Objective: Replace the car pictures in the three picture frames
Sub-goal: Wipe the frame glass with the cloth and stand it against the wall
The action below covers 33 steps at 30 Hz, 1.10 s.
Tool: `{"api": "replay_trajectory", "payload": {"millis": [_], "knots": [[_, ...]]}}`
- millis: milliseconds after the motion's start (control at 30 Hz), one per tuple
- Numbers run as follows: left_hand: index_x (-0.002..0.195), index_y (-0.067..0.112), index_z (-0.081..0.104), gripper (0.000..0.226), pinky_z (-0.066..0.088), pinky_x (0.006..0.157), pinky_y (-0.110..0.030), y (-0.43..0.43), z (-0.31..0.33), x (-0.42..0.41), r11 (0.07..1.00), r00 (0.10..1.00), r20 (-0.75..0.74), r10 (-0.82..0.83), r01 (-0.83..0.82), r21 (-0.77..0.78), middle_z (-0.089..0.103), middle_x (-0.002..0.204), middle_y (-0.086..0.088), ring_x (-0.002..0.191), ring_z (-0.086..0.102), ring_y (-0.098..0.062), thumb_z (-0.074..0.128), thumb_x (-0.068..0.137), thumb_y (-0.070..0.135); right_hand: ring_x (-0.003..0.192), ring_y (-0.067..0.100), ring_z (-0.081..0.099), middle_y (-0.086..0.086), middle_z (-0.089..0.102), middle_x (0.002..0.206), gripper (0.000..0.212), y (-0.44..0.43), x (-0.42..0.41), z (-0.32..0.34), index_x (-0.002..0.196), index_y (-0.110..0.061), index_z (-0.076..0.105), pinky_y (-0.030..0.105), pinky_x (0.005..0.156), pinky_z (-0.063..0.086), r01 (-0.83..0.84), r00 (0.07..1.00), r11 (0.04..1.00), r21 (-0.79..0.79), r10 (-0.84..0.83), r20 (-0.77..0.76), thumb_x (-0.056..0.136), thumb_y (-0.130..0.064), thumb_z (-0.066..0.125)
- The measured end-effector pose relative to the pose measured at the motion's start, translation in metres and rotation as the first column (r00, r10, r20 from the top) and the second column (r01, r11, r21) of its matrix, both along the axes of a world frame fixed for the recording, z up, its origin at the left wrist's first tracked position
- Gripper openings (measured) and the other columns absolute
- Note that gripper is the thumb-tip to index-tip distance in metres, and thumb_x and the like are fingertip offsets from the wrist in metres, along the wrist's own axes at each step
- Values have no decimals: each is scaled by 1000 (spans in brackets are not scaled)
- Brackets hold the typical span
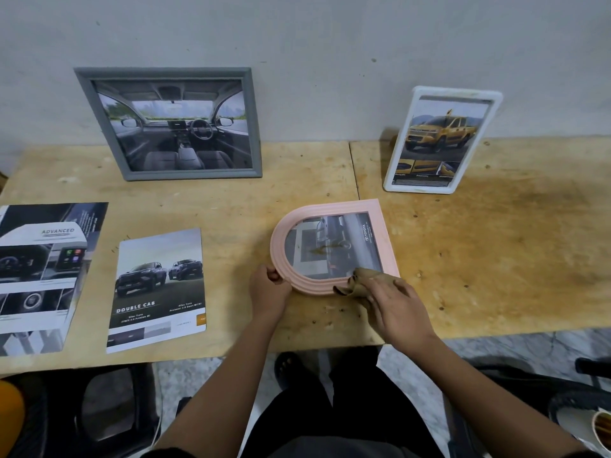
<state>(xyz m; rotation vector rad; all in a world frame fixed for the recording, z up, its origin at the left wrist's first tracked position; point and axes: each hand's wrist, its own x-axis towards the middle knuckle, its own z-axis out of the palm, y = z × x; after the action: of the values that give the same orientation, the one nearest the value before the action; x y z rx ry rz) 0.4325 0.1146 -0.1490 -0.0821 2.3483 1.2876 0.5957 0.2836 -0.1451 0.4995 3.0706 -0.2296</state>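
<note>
A pink arched picture frame (386, 236) lies flat on the wooden table (496, 259), holding a grey car picture turned sideways. My left hand (269, 292) grips its rounded left edge. My right hand (393, 305) presses a small brown cloth (365, 276) on the frame's lower right corner. A grey frame (253, 127) with a car-interior picture leans on the wall at back left. A white frame (393, 166) with a yellow pickup picture stands at back right. Two loose car pictures lie at the left: a "Double Cab" sheet (158, 289) and an "Advanced" sheet (43, 276).
The table is two boards with a seam (353, 170) between them; a dark stain (535, 206) marks the right board. A dark stool (109, 411) stands under the front left edge, and another chair (562, 391) sits at the lower right.
</note>
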Motion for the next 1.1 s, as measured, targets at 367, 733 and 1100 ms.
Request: {"api": "replay_trajectory", "payload": {"millis": [367,733,1100], "knots": [[105,9,57,32,48,81,-36,10,-1,-2,996,996,26,-90,90,-7,56,110,-11,99,52,-26,61,74,6,94,25,65,5,69,104,38,16,19,9,123,-16,49,31,90,33,272,957,961,-58,-276,-87,94,-26,27],[129,8,42,44,38,89,-32,14,-9,1,994,998,8,-58,58,-95,39,127,-14,112,45,-28,57,88,10,127,25,50,10,53,136,56,-10,-3,2,132,-14,48,40,104,37,317,948,935,-158,-309,72,89,-37,20],[133,8,41,48,43,97,-39,6,-21,6,989,987,-92,-130,123,-79,37,127,-13,112,48,-31,58,90,17,147,15,1,2,6,159,49,1,-31,-3,150,-22,13,36,118,4,420,905,874,-245,-382,187,102,-23,25]]}}
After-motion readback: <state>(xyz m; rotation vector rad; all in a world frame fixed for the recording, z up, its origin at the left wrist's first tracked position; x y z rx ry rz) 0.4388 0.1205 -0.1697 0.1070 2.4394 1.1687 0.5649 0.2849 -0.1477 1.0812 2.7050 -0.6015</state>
